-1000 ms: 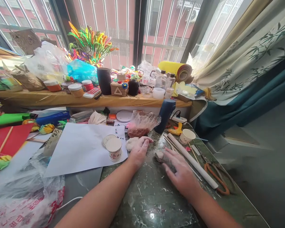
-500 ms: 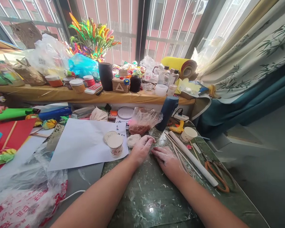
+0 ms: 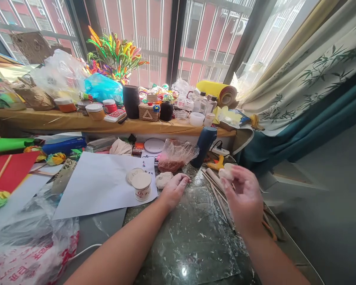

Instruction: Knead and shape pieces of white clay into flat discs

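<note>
My right hand [image 3: 245,194] is raised at the right of the green work surface, thumb and fingers closed on a small whitish lump of clay [image 3: 226,174]. It hangs in front of a paper cup [image 3: 229,166], which it mostly covers. My left hand [image 3: 175,190] rests low on the surface, fingers curled in; whether anything sits inside them is hidden. Both hands carry white residue. Just left of that hand lies a bigger lump of white clay [image 3: 164,180]. Another paper cup [image 3: 142,193], topped by a pale disc, stands on a white sheet [image 3: 97,182] beside a round lid [image 3: 135,175].
A clear plastic sheet [image 3: 195,233] lies before me. Sticks and a roller [image 3: 213,178], scissors [image 3: 269,225] and a yellow glue gun [image 3: 216,163] are at right. Behind stand a dark blue bottle [image 3: 204,146] and a bag of brown material [image 3: 173,160]. Plastic bags [image 3: 32,241] crowd the left.
My right hand has lifted off the surface and moved right, up to the paper cup, and now shows a whitish lump in its fingers. My left hand has stayed nearly in place.
</note>
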{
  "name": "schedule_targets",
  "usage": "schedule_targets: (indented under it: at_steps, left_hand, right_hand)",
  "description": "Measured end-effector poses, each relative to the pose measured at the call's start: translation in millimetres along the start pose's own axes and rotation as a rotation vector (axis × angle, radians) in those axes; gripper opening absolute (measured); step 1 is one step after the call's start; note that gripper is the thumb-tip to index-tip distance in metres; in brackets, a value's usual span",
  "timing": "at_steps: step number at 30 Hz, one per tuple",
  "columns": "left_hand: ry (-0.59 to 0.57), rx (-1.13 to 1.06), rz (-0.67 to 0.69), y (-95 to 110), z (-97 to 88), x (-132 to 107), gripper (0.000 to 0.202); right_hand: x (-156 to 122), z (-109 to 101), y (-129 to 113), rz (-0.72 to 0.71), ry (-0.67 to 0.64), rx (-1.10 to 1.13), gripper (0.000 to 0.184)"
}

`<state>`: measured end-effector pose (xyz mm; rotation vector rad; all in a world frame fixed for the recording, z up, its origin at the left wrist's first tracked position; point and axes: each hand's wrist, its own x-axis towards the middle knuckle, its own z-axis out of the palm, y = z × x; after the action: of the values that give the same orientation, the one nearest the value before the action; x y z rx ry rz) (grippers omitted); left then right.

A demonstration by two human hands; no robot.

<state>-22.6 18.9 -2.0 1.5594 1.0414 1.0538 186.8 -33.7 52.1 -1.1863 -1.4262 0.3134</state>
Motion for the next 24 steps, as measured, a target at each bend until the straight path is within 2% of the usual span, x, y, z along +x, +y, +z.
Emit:
schedule_targets:
  at_steps: [1, 3, 4, 5, 6, 8, 11, 20, 24]
  left_hand:
    - [-0.001, 0.005, 0.0, 1.6, 0.1, -0.2, 0.035]
    - [0.003, 0.012, 0.009, 4.9, 0.3, -1.0, 0.034]
    - [0.006, 0.014, 0.015, 6.4, 0.3, -1.5, 0.034]
    - [0.007, 0.014, 0.02, 7.6, 0.3, -2.0, 0.033]
    - [0.007, 0.014, 0.024, 8.6, 0.3, -2.5, 0.033]
    - [0.001, 0.021, 0.029, 9.5, 0.3, -3.0, 0.033]
    - [-0.006, 0.026, 0.043, 8.5, 0.7, -2.2, 0.034]
    - [-0.012, 0.071, 0.075, -2.5, 3.6, 3.8, 0.033]
    - [-0.038, 0.122, 0.075, -3.1, 2.5, 3.2, 0.032]
  right_hand:
    - [-6.8, 0.0, 3.4, -0.052, -0.082, -0.07, 0.035]
    - [-24.1, 4.7, 16.9, -0.12, -0.382, -0.208, 0.023]
    - [-32.4, 8.3, 25.2, -0.14, -0.51, -0.246, 0.022]
    - [-39.5, 11.8, 33.4, -0.139, -0.564, -0.279, 0.024]
    - [-44.5, 14.9, 40.6, -0.123, -0.567, -0.302, 0.027]
    - [-47.9, 19.0, 49.8, -0.08, -0.49, -0.327, 0.03]
    - [-40.3, 21.3, 51.6, -0.087, -0.453, -0.312, 0.028]
    - [-18.1, 31.5, 48.2, -0.183, -0.737, -0.369, 0.03]
    - [-14.5, 19.8, 41.8, -0.207, -0.855, -0.35, 0.028]
